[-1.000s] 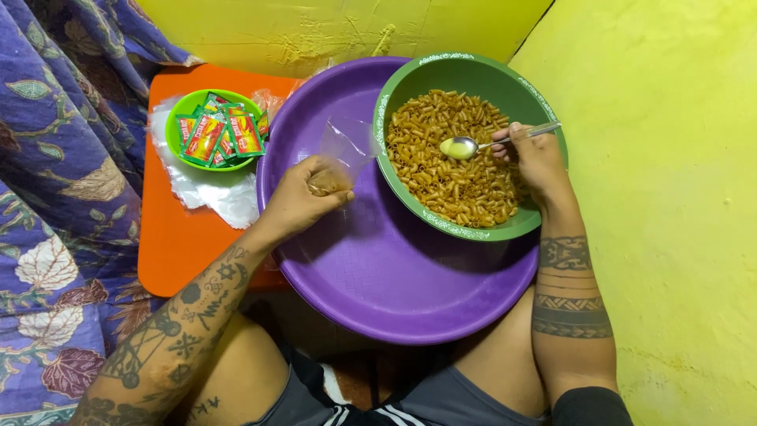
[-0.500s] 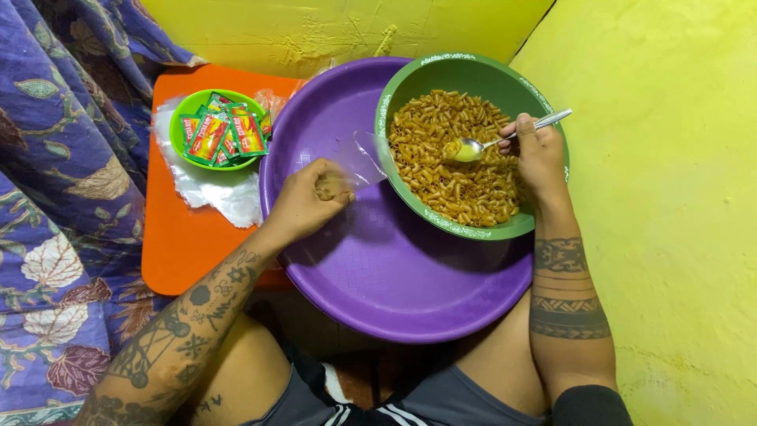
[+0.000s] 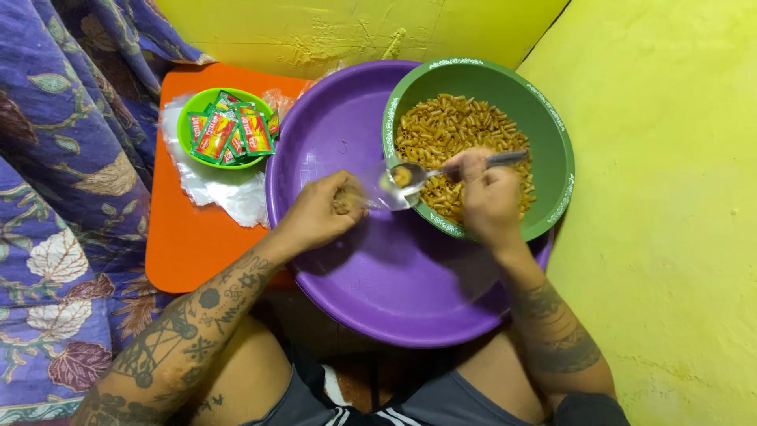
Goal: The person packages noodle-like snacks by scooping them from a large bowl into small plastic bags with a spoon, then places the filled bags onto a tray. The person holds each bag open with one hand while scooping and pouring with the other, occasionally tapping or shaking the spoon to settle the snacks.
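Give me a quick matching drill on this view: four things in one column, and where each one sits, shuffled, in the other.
Things:
1. spoon
2. clear bag
3. sachets
4. green bowl

Places:
A. in the small green dish on the orange tray
B. in the right hand, tip at the bag's mouth
C. in the left hand, over the purple basin
D. resting in the purple basin, holding fried snacks

Pairs: 1-B, 2-C, 3-A, 4-D

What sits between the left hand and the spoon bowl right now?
In the head view, a small clear plastic bag, held by the left hand, with its mouth at the spoon in the right hand.
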